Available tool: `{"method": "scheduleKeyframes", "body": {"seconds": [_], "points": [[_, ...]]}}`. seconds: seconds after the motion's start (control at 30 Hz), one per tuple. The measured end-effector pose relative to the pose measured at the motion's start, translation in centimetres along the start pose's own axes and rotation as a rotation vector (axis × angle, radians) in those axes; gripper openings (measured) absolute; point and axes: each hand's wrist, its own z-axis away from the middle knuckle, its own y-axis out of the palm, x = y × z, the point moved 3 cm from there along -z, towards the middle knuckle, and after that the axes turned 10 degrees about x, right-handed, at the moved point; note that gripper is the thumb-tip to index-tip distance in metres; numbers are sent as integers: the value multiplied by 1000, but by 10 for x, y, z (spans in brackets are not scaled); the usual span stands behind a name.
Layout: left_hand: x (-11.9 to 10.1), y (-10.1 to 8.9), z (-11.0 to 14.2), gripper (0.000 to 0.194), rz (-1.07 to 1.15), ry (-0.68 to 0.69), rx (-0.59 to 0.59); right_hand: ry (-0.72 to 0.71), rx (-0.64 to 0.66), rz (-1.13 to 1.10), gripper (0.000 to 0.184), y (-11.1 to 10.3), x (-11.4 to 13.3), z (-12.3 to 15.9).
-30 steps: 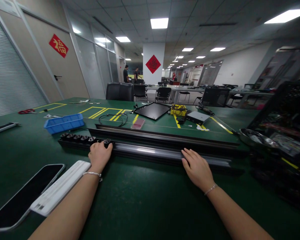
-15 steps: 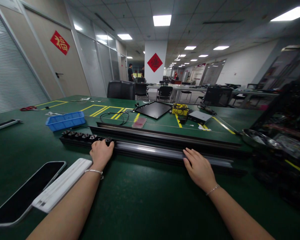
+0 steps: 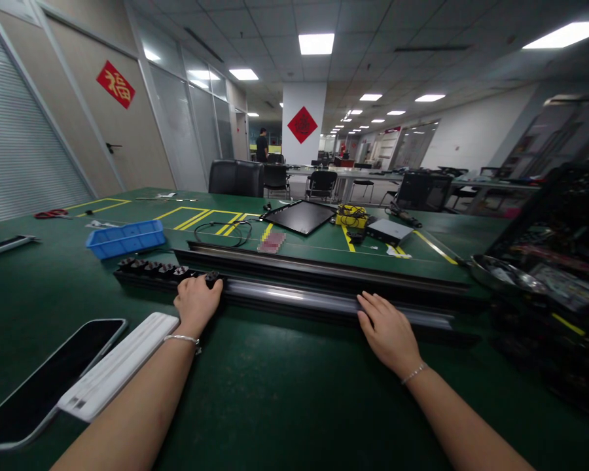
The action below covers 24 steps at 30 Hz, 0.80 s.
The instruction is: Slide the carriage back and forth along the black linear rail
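The two hands are well apart, and both lie on a long shiny metal rail (image 3: 294, 299) on the green bench (image 3: 285, 392). The rail runs across the bench, right in front of the person. The left hand (image 3: 197, 304) sits near the left end of the rail, just by a row of small black knobs (image 3: 152, 267). The right hand (image 3: 387, 333) lies farther along, with its fingers (image 3: 373, 306) flat on top. I cannot tell if the hands are gripping the rail or just resting on it.

A second long dark rail (image 3: 324, 267) lies just behind the first. Past it are a blue plastic tray (image 3: 125, 239), a loop of black cable (image 3: 220, 233), a flat black panel (image 3: 300, 217), a bundle of yellow wire (image 3: 352, 216) and a small silver box (image 3: 389, 231). A black phone (image 3: 44, 386) and a white strip (image 3: 118, 366) lie beside the left arm. A metal dish (image 3: 505, 275) sits at the right.
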Motion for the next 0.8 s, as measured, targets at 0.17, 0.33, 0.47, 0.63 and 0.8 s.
{"method": "scheduleKeyframes", "body": {"seconds": [0.17, 0.33, 0.47, 0.63, 0.8], "points": [[-2, -2, 1, 51, -7, -11, 17, -4, -8, -6, 46, -2, 1, 0], [-3, -3, 2, 51, -19, -19, 18, -11, -19, -2, 46, -2, 1, 0], [-2, -2, 2, 51, -11, -24, 22, -12, -21, 4, 46, -1, 1, 1], [-2, -2, 2, 50, 2, -18, 13, -1, -15, 5, 46, -4, 3, 2], [-3, -3, 2, 51, 9, -31, 29, 1, 0, -5, 47, -4, 3, 1]]}}
